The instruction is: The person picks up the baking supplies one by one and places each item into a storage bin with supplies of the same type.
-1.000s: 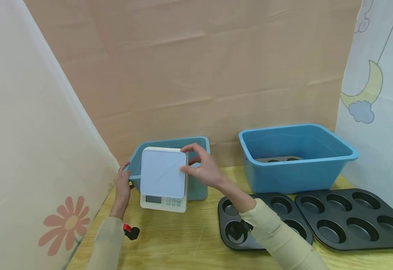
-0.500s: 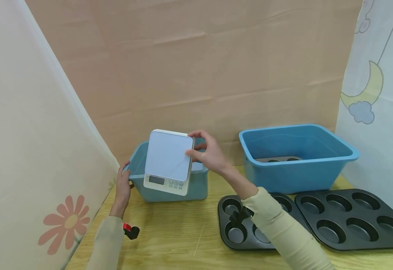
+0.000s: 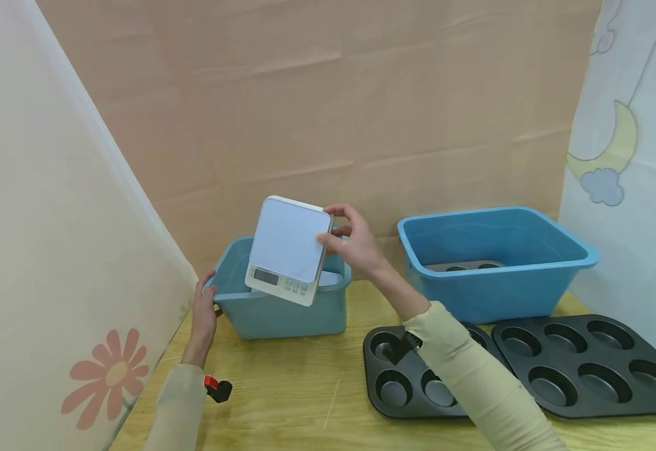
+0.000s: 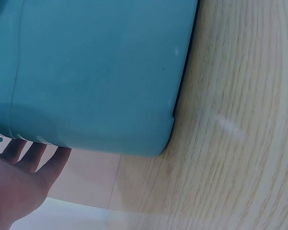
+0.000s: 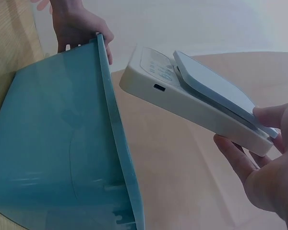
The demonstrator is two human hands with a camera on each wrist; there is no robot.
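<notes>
Raised since a second ago, the kitchen scale (image 3: 289, 249) now hangs tilted above the small blue tub (image 3: 282, 308). My right hand (image 3: 356, 247) pinches its far corner, thumb on the smooth pale platform, fingers beneath. Its long axis slopes, button end down toward the tub. My left hand (image 3: 203, 313) curls over the tub's glossy rim. Only the right wrist view shows the scale's side port; the left wrist view shows the wood-grain table (image 4: 240, 143).

Two dark muffin tins (image 3: 525, 369) on the wooden table (image 3: 305, 401), large blue tub (image 3: 494, 263) behind.
</notes>
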